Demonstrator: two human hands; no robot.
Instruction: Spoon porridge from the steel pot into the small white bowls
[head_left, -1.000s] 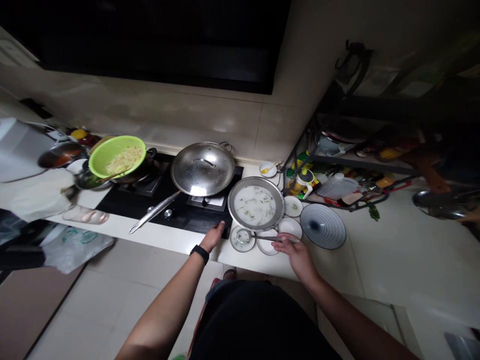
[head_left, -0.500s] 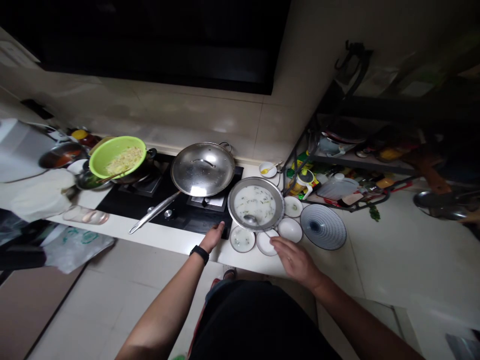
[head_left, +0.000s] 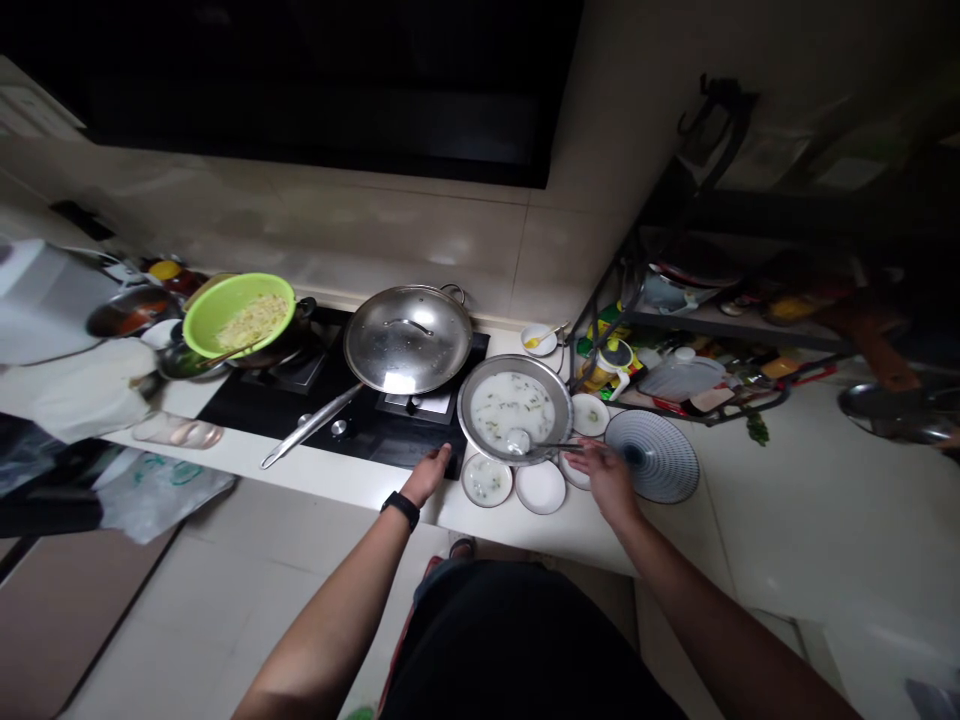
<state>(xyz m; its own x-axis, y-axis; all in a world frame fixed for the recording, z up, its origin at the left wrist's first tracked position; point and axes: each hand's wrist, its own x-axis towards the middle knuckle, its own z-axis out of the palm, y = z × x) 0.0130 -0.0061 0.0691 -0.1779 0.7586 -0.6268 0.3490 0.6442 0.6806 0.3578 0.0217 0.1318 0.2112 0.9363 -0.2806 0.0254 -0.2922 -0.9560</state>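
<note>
i keep the ladle (head_left: 517,441) level at the basin (head_left: 464,405) — right hand (head_left: 609,482) closed on it. left hand (head_left: 426,476) — grip unclear.

**Dim, Uneven Light; Edges Stretched**

A bright patch of glare is recorded on the pan lid (head_left: 409,338). Faint reflections are spread over the wall tiles (head_left: 442,235). The rack (head_left: 701,322) is sunk in shadow; outer details are softened.

The metal ladle (head_left: 519,441) extends leftward from the right fingers (head_left: 581,456), its bowl filled with white liquid. The wide metal basin (head_left: 466,432), holding white liquid with green pieces, lies beyond these fingers, to their left.
</note>
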